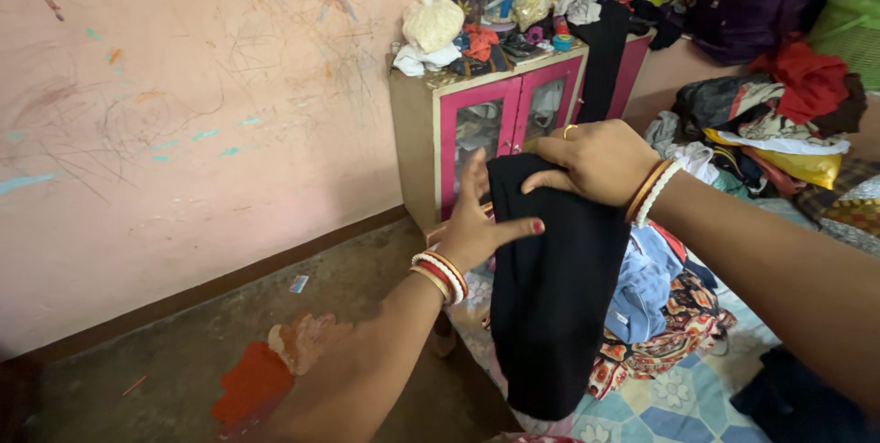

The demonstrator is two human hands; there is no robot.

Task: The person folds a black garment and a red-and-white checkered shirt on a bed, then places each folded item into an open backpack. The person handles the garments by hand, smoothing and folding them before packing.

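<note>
Centrally, the right hand has its fingers curled together and clamped on the upper edge of a black garment. A ring sits on one finger, and orange and white bangles circle the wrist. The left hand is pressed flat against the left edge of the same garment, with its fingers spread apart and extended upward. The thumb, bearing a red-painted nail, lies across the front of the cloth. Red, white and gold bangles circle the left wrist.

The black garment hangs vertically from both hands, held in the air above the edge of the bed. Its lower end comes down in front of the bed's blue and white patterned cover.

Just behind the garment, a heap of clothes lies on the bed, including a light blue piece and a printed orange and black piece. More clothes are piled farther back at the right.

Beyond the hands, a small cabinet with pink-framed glass doors stands against the wall. Its top carries bottles, cloth bundles and small items. The pink wall at the left is covered with scribbles. The floor below it shows a red and orange patch.
</note>
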